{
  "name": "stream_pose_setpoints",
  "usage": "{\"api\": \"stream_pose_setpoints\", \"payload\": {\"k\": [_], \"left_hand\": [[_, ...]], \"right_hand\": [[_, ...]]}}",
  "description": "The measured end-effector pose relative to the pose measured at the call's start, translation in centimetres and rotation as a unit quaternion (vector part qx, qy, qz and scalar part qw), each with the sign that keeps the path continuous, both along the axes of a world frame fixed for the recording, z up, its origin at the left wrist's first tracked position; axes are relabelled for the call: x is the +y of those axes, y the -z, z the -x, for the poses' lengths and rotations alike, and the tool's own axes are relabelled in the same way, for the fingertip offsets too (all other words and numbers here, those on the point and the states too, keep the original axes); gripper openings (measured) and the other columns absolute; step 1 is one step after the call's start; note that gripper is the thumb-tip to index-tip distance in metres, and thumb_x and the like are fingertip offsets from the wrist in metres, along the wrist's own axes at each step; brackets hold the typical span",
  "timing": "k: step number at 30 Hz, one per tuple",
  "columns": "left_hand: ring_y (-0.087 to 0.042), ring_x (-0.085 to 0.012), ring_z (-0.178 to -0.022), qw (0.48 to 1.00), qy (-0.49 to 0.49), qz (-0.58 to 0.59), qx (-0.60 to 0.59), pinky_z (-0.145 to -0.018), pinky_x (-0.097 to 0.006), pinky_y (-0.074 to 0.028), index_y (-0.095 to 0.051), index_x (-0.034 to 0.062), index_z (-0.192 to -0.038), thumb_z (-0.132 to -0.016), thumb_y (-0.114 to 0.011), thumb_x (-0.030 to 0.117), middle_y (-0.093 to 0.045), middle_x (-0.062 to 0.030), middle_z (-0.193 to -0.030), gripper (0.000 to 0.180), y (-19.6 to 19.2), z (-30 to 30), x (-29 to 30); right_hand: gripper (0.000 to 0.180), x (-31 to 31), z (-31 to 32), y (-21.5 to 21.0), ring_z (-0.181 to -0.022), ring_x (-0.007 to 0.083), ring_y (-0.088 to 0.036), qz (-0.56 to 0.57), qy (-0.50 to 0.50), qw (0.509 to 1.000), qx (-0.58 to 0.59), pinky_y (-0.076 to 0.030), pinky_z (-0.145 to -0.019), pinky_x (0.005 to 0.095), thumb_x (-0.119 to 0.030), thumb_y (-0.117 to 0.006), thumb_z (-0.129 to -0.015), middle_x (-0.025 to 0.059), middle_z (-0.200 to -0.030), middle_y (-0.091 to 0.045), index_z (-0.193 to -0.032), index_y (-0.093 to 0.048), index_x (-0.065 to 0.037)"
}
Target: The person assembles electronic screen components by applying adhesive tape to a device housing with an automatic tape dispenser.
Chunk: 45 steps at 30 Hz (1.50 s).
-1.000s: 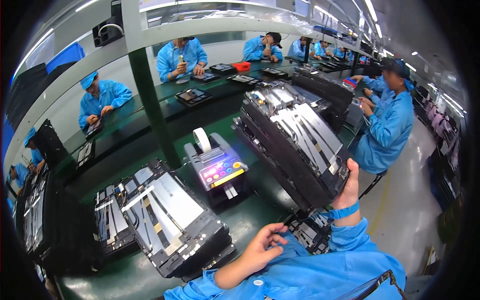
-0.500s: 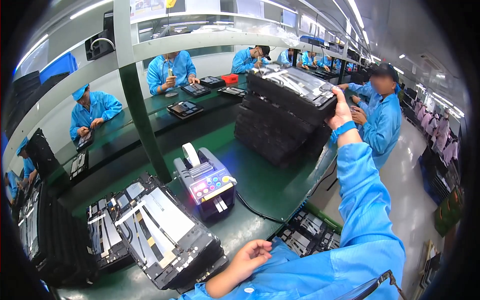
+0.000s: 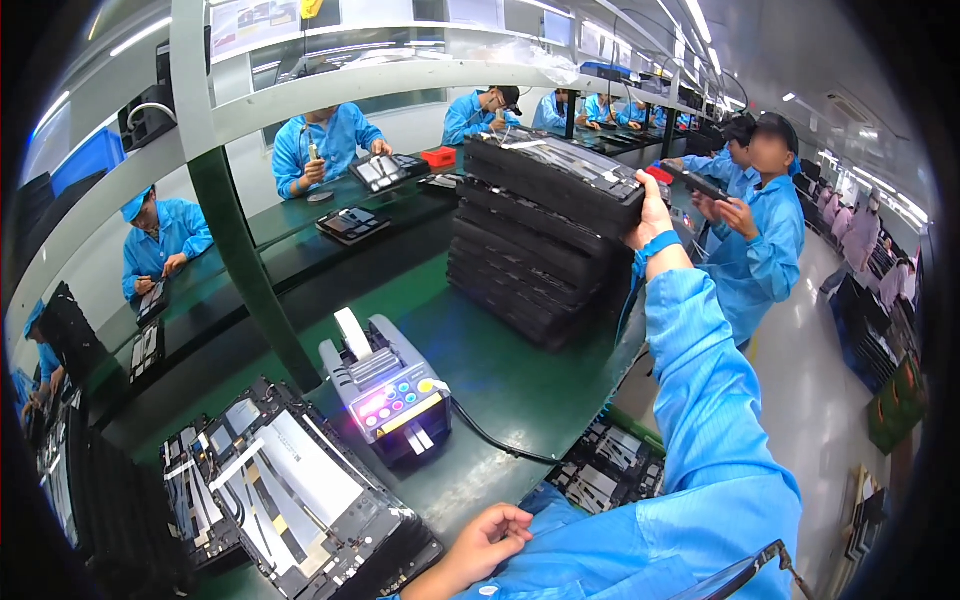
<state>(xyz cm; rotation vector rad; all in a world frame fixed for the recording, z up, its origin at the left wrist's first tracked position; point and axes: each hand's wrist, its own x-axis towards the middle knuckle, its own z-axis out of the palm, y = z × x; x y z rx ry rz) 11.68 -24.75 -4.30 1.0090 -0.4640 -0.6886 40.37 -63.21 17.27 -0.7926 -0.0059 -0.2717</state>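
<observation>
In the head view, the right hand [image 3: 652, 212] is stretched far out and grips the near edge of the top black tray [image 3: 556, 178], with the fingers closed around it. This tray sits on the stack of black trays [image 3: 520, 270] at the far right part of the green workbench [image 3: 520, 375]. The left hand [image 3: 478, 545] rests on the bench edge with fingers loosely curled, holding nothing, just beside an open device chassis [image 3: 300, 500]. A tape dispenser [image 3: 388, 390] with coloured buttons stands between the chassis and the stack.
</observation>
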Motion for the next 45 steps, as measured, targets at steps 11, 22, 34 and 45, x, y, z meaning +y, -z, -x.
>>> {"api": "stream_pose_setpoints", "payload": {"k": [11, 22, 34, 45], "left_hand": [[-0.056, -0.016, -0.101, 1.0, 0.003, 0.001, 0.0, -0.089, -0.029, -0.042, -0.053, 0.0008, -0.115, -0.084, -0.058, 0.0, -0.055, -0.0053, -0.11, 0.031, -0.1, 0.0, -0.1], [-0.056, -0.016, -0.1, 1.0, 0.001, -0.008, -0.012, -0.089, -0.029, -0.042, -0.055, 0.0013, -0.113, -0.084, -0.058, 0.0, -0.056, -0.0047, -0.107, 0.029, 0.0, 0.2, -0.2], [-0.058, -0.0182, -0.099, 0.999, -0.008, -0.036, -0.018, -0.089, -0.032, -0.045, -0.055, 0.0004, -0.11, -0.084, -0.058, -0.003, -0.054, -0.0052, -0.106, 0.026, 0.1, 0.2, 0.1], [-0.058, -0.0201, -0.1, 0.999, -0.015, -0.038, -0.008, -0.091, -0.033, -0.045, -0.055, -0.001, -0.11, -0.084, -0.057, -0.004, -0.054, -0.0071, -0.107, 0.026, 0.3, 0.2, 0.4]], "right_hand": [[0.049, 1.6, -0.1, 0.1, -0.097, 0.0276, -0.06, 0.073, 0.106, 0.99, 0.056, -0.045, -0.09, 0.0402, -0.043, -0.063, -0.077, 0.0134, -0.106, -0.065, -0.105, -0.061, -0.003], [0.07, -2.8, -1.8, 1.7, -0.125, 0.0369, -0.043, 0.413, 0.335, 0.824, 0.194, -0.032, -0.104, 0.0418, -0.054, -0.056, -0.078, 0.0275, -0.131, -0.047, -0.125, -0.053, -0.001], [0.087, 9.7, 8.3, 6.7, -0.133, 0.0471, -0.022, 0.635, 0.431, 0.635, -0.089, -0.023, -0.105, 0.0591, -0.046, -0.069, -0.077, 0.0275, -0.147, -0.012, -0.144, -0.02, -0.019], [0.079, 8.2, 8.2, 8.0, -0.135, 0.0393, -0.026, 0.578, 0.435, 0.674, -0.149, -0.024, -0.109, 0.0438, -0.045, -0.059, -0.087, 0.0266, -0.144, -0.026, -0.144, -0.021, -0.007]]}}
